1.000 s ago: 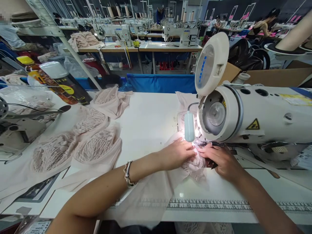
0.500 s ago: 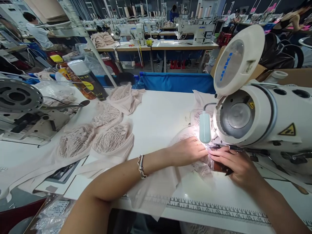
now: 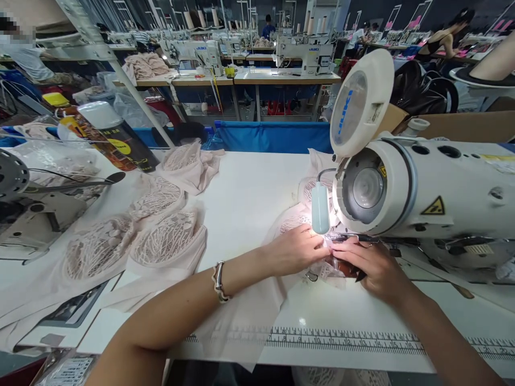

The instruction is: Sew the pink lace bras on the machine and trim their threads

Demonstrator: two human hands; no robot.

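Note:
A pale pink lace bra (image 3: pixel 292 221) lies under the head of a white sewing machine (image 3: pixel 475 187), its thin plain fabric trailing down over the table's front edge. My left hand (image 3: pixel 295 251), with a bracelet at the wrist, presses on the lace with its fingers closed on the cloth. Close beside it, my right hand (image 3: pixel 372 265) grips the cloth's edge by the needle area, fingertips nearly meeting the left ones. Needle and stitching point are hidden behind the fingers and a small lit lamp (image 3: pixel 320 209). A dark brown piece (image 3: pixel 345 268) shows beneath the right fingers.
More lace bra pieces (image 3: pixel 167 238) lie on the left of the white table (image 3: pixel 241 187). A spray can (image 3: pixel 120 136) and a yellow-capped bottle (image 3: pixel 56 100) stand behind them. A printed ruler (image 3: pixel 341 339) runs along the front edge. Another machine (image 3: pixel 24 214) is at left.
The view has shifted to the right, so things appear further left. Both hands stay on the lace at the machine; a small dark loop now shows below the left fingers.

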